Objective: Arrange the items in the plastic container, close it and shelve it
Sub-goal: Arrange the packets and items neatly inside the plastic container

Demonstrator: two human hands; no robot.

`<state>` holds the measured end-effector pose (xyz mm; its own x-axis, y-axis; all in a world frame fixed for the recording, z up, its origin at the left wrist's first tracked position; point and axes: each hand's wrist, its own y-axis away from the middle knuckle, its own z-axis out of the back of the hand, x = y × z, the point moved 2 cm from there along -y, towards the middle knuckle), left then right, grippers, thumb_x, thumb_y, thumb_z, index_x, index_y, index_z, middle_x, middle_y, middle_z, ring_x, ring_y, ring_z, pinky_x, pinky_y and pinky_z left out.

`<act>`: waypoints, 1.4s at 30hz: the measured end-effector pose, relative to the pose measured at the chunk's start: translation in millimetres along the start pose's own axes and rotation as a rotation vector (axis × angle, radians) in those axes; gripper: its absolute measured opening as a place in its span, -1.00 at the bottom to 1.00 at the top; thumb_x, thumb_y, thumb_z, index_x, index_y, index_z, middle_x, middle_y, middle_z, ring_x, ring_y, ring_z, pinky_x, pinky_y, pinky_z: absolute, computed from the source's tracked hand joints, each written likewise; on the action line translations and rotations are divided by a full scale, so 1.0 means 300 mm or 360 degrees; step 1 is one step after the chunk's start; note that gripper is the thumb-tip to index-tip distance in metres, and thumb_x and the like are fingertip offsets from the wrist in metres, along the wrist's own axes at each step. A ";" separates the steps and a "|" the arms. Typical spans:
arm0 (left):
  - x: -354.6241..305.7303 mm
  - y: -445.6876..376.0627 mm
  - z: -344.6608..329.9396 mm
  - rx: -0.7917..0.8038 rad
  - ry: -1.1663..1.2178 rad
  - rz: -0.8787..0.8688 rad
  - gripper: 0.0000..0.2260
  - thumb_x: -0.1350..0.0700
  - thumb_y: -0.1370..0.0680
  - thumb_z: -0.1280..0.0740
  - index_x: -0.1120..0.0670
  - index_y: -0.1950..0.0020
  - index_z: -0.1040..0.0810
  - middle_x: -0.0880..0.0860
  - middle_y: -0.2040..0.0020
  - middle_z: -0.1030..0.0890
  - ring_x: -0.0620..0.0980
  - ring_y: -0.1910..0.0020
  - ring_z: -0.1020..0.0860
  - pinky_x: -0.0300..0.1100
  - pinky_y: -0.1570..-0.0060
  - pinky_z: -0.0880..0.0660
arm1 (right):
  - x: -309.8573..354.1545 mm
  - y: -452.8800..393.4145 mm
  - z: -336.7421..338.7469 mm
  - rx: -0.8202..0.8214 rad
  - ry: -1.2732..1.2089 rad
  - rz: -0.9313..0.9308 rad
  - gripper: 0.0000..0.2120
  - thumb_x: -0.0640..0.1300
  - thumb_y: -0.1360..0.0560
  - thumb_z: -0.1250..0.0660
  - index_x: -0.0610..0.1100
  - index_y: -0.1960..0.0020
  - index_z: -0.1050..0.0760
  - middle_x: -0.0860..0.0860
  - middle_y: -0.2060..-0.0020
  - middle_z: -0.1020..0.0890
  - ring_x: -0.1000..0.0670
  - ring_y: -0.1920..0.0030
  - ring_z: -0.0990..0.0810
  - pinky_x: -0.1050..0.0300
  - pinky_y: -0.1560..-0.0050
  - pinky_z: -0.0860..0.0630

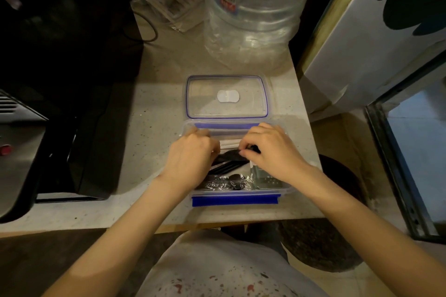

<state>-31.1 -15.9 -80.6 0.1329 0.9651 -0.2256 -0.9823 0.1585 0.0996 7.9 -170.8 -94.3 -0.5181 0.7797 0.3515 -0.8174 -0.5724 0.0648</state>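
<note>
A clear plastic container (pixel 235 198) with blue clips stands open near the counter's front edge. Its clear lid (pixel 226 97), blue-rimmed with a white round vent, lies flat just behind it. Inside are black plastic cutlery (pixel 228 166), some in crinkly clear wrap, a white paper packet (pixel 229 143) and a grey sachet (pixel 266 179). Both my hands reach into the container. My left hand (pixel 190 157) rests fingers-down on the left side of the contents. My right hand (pixel 271 149) pinches a black cutlery piece at its fingertips.
A big clear water bottle (pixel 253 12) stands behind the lid. A black appliance (pixel 60 79) fills the left of the counter. Cables and a plastic-wrapped pack (pixel 169 0) lie at the back. A white cabinet (pixel 376 38) and a glass-fronted frame (pixel 410 164) stand at right.
</note>
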 end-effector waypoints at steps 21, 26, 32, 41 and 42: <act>-0.029 0.032 -0.056 0.0413 -0.0005 -0.0060 -0.85 0.14 -0.53 -0.28 0.04 -0.02 -0.62 0.06 0.03 -0.67 0.03 0.05 -0.62 -0.07 0.03 -0.61 | 0.030 0.021 -0.030 0.0375 0.0020 -0.0007 -0.85 -0.09 -0.50 -0.32 -0.10 0.03 -0.63 -0.01 0.10 -0.67 0.04 0.00 -0.51 0.09 -0.06 -0.48; -0.022 0.038 -0.054 0.0346 -0.0050 0.0025 -0.81 0.03 -0.51 -0.30 0.06 -0.06 -0.58 0.05 0.01 -0.63 0.02 0.08 -0.59 -0.15 0.12 -0.55 | 0.054 -0.018 -0.037 0.0331 0.0122 0.0172 -0.85 -0.08 -0.49 -0.34 -0.11 -0.01 -0.59 -0.02 0.08 -0.65 0.00 0.03 -0.56 0.13 0.06 -0.48; -0.050 0.082 -0.064 0.0514 0.0019 0.0114 -0.67 -0.07 -0.61 -0.07 0.09 0.00 -0.53 0.07 0.01 -0.61 0.03 0.07 -0.57 -0.14 0.13 -0.47 | 0.097 -0.040 -0.060 0.0361 0.0215 0.0294 -0.81 -0.05 -0.49 -0.34 -0.14 -0.03 -0.55 -0.06 0.08 -0.63 -0.04 0.06 -0.56 0.04 0.05 -0.53; -0.122 0.173 -0.075 0.0420 -0.0096 0.0103 -0.48 -0.21 -0.59 0.07 0.11 -0.11 -0.51 0.08 -0.10 -0.59 0.04 -0.08 -0.53 -0.10 -0.06 -0.46 | 0.087 -0.045 -0.072 0.0288 0.0293 0.0185 -0.73 0.03 -0.51 -0.28 -0.14 -0.06 -0.56 -0.05 0.08 -0.66 -0.05 0.05 -0.56 0.07 0.11 -0.47; -0.127 0.177 -0.078 0.0409 -0.0096 0.0116 -0.47 -0.23 -0.58 0.08 0.11 -0.09 -0.52 0.08 -0.09 -0.60 0.03 -0.07 -0.53 -0.11 -0.07 -0.45 | 0.088 -0.044 -0.073 0.0275 0.0298 0.0189 -0.73 0.03 -0.51 -0.28 -0.14 -0.06 -0.56 -0.04 0.08 -0.67 -0.04 0.04 -0.56 0.06 0.10 -0.47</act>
<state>-91.5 -49.1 -89.4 0.0781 0.9854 -0.1511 -0.9250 0.1282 0.3576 -0.3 -137.2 -106.4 -0.6586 0.7285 0.1884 -0.7012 -0.6850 0.1977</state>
